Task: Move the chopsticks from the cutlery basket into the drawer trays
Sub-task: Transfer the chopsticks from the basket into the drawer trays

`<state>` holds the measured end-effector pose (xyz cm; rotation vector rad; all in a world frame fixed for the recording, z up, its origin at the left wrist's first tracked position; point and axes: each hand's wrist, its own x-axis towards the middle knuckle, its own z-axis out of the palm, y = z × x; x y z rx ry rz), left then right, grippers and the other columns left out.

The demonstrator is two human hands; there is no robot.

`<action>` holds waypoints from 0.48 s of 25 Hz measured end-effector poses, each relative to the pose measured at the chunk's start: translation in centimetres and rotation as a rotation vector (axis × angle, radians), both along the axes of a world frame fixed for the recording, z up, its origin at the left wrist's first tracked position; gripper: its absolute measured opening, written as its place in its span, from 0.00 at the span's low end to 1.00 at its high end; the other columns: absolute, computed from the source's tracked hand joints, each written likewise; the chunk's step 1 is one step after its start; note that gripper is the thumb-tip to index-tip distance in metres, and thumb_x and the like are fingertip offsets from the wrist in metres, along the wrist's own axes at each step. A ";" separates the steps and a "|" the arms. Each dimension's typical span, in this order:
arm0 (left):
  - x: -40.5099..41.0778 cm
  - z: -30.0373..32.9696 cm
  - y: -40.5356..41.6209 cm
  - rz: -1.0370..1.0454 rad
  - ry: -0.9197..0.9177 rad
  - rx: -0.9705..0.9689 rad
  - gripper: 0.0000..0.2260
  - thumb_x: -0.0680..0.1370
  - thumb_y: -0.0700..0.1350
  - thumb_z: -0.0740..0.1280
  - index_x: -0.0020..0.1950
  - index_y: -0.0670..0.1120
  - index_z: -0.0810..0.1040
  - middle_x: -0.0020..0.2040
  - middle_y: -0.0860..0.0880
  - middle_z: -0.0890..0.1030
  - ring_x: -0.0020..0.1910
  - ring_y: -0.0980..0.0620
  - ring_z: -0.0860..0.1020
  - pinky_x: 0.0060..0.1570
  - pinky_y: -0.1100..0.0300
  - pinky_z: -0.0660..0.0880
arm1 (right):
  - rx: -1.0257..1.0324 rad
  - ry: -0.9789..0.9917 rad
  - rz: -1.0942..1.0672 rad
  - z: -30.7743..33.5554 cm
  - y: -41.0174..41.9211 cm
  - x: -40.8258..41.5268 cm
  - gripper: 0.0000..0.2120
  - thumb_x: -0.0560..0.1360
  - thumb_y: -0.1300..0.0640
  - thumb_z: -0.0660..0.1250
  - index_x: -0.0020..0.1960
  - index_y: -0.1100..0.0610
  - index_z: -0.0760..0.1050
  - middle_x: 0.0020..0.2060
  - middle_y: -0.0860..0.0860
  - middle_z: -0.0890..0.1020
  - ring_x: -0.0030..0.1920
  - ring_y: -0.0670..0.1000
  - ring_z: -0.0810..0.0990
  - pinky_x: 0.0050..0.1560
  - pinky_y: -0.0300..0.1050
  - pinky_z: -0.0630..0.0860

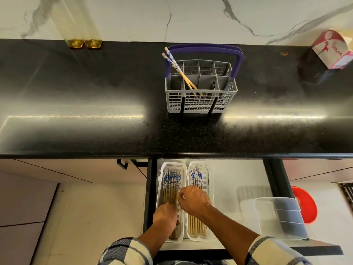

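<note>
Chopsticks (pixel 180 73): one pair stands in the grey cutlery basket (pixel 200 104) on the black countertop (pixel 95 111), leaning up-left out of a front compartment, tips down behind the mesh wall. Pale wood shafts, blue-and-white patterned tops. Basket has a purple handle (pixel 204 49) arched over its far side.

Below the counter edge, open drawer (pixel 238 175). Two white slotted trays lie side by side in it. Left tray (pixel 162 169) holds a row of matching chopsticks (pixel 171 185), patterned ends toward the counter. Right tray (pixel 210 169) holds another row (pixel 196 176), same orientation.

Left hand (pixel 165 217) rests over the near part of the left tray, fingers curled down onto the chopsticks; whether it grips any of them cannot be told. Right hand (pixel 194 200) reaches across the divide between the trays, fingertips pinched near the left tray's inner rim; what, if anything, sits between them is hidden by the hand itself. Plaid sleeves at both forearms, cut off by the bottom edge.

Middle stretch of both chopstick rows is covered by hands and wrists. Clear plastic container (pixel 282 217) lies on the drawer's right side. Red object (pixel 305 205) on the floor beyond is half hidden behind it. Carton (pixel 333 49) at the counter's far right is cut by the frame.
</note>
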<state>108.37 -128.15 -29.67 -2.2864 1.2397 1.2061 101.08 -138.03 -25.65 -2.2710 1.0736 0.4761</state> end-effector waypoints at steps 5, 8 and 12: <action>-0.5 0.1 -0.4 -0.065 -0.017 0.019 0.14 0.81 0.49 0.63 0.62 0.42 0.76 0.57 0.44 0.82 0.55 0.45 0.82 0.54 0.53 0.79 | 0.008 -0.004 0.007 -0.2 0.1 -0.3 0.12 0.79 0.52 0.61 0.54 0.54 0.81 0.45 0.51 0.84 0.41 0.50 0.82 0.40 0.43 0.79; -0.5 0.1 -0.6 -0.022 -0.023 0.012 0.14 0.81 0.51 0.62 0.61 0.44 0.77 0.56 0.45 0.83 0.54 0.46 0.82 0.52 0.54 0.78 | 0.006 -0.004 -0.004 -0.3 -0.1 -0.5 0.11 0.79 0.52 0.62 0.54 0.53 0.81 0.45 0.51 0.84 0.39 0.49 0.79 0.38 0.41 0.76; -0.3 0.1 -0.8 0.008 -0.055 -0.007 0.12 0.82 0.47 0.61 0.60 0.45 0.78 0.57 0.46 0.83 0.56 0.46 0.82 0.51 0.55 0.77 | 0.024 -0.010 -0.023 -0.4 0.0 -0.6 0.11 0.78 0.51 0.63 0.53 0.52 0.82 0.45 0.50 0.84 0.41 0.50 0.82 0.42 0.44 0.80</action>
